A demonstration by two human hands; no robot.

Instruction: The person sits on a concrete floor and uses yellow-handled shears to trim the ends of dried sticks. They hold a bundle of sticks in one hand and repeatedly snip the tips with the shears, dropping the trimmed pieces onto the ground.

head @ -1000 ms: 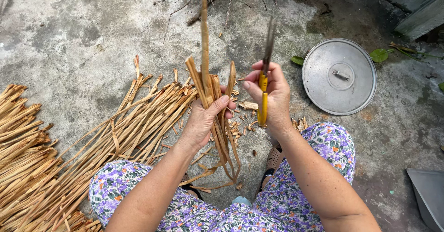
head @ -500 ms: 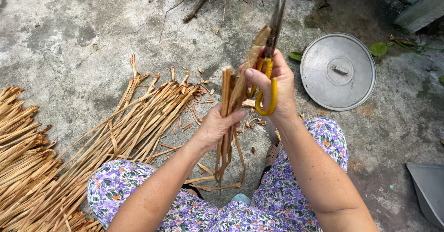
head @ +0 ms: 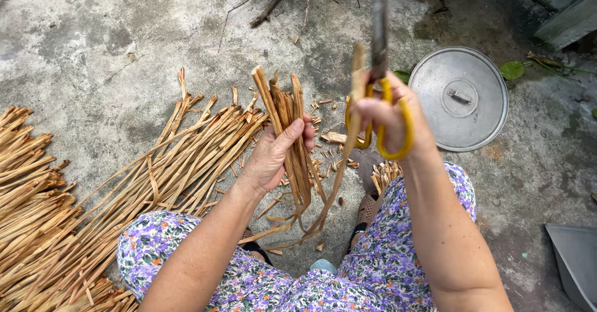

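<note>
— What takes up most of the ground?

— A concrete floor, with a big heap of dried strips fanned across its left side. A round metal lid lies flat to the right.

— And the hands?

— The left hand is wrapped around a bundle of strips, thumb across the front, cut ends pointing up. The right hand is just beside it, fingers through the yellow handles of scissors, blades pointing up; one loose strip is pinched against them.

— Smallest bits?

— Short offcuts scattered on the floor between the hands.
</note>
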